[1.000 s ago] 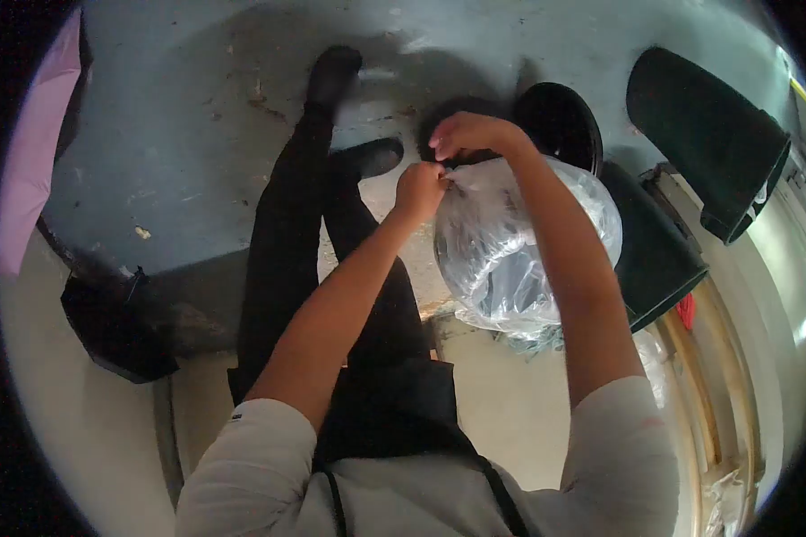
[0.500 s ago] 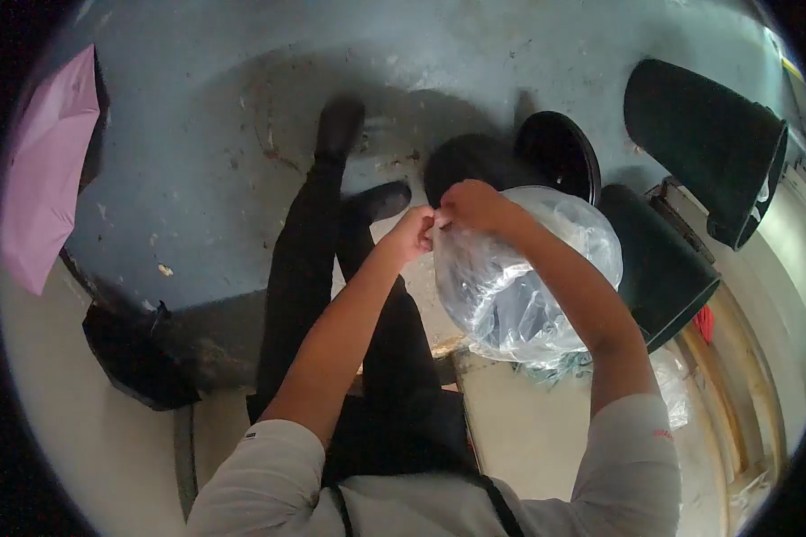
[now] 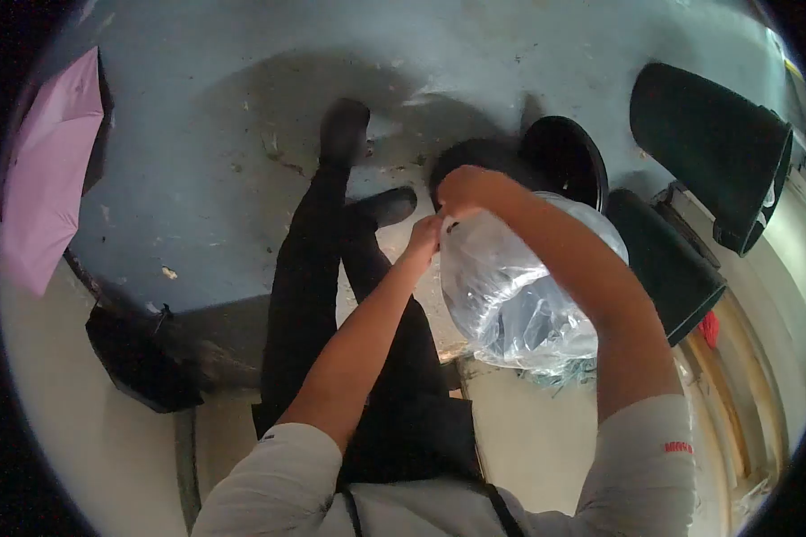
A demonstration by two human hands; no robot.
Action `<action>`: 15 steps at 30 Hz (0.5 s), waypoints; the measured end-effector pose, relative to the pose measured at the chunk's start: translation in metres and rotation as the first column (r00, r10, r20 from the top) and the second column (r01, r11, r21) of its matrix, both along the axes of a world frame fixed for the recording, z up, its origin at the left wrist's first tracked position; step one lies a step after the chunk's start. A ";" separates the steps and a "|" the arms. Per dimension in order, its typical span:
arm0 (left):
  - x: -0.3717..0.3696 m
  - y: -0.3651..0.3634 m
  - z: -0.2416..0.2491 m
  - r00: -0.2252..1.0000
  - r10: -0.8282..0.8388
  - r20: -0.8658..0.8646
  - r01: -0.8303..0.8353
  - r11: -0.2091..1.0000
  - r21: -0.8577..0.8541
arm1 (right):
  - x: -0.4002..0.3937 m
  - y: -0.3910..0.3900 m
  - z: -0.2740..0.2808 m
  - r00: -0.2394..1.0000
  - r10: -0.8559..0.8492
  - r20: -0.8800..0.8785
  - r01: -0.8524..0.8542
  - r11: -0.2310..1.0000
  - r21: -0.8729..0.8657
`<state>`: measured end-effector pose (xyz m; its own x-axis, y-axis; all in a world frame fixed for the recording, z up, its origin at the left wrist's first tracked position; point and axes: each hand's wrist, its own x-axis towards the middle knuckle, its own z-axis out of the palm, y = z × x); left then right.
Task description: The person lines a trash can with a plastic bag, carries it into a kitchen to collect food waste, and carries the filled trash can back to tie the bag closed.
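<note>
A clear plastic bag [image 3: 546,309] is spread over the rim of a dark round bin [image 3: 479,159], its mouth facing up toward me. At the bag's upper left edge, my left hand [image 3: 428,238] is closed on the gathered plastic. Touching it from just above, my right hand [image 3: 471,191] also pinches the bag's edge, the forearm crossing over the bag. The fingertips of both hands partly hide the gathered plastic.
A round black lid [image 3: 564,161] stands behind the bag. Two dark green bins, one farther [image 3: 703,148] and one nearer [image 3: 661,264], lie at the right. A pink umbrella [image 3: 55,170] and a black object [image 3: 139,358] are at the left. My legs are beside the bag.
My right hand has moved slightly up and turned over the left, and my left hand has shifted a little right. The bag edge between them looks more tightly gathered.
</note>
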<state>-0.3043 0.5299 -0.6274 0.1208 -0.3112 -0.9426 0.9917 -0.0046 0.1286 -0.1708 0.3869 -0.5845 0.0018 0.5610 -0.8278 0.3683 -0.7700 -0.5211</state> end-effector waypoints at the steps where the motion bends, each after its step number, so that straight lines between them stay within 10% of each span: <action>1: -0.014 -0.005 -0.020 0.981 -0.085 0.175 0.076 0.995 0.058 | -0.001 -0.012 -0.006 1.000 0.001 -0.005 -0.001 1.000 -0.001; 5: -0.053 -0.036 -0.061 0.781 -0.315 0.540 0.175 0.939 0.295 | 0.011 -0.057 0.017 0.999 0.046 -0.022 -0.048 0.994 -0.101; 11: -0.020 -0.030 0.016 0.743 -0.476 0.470 0.305 0.866 0.396 | -0.026 -0.107 -0.026 0.982 -0.181 0.050 0.181 0.983 0.003; 15: 0.002 -0.008 0.025 0.455 -0.544 0.705 0.429 0.828 0.362 | -0.025 -0.104 -0.008 0.958 -0.260 0.124 0.267 0.963 -0.039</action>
<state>-0.3024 0.5217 -0.6023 0.6566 -0.4531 -0.6030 0.3495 -0.5258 0.7755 -0.1957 0.2832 -0.5926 0.2415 0.4814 -0.8426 0.2037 -0.8741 -0.4410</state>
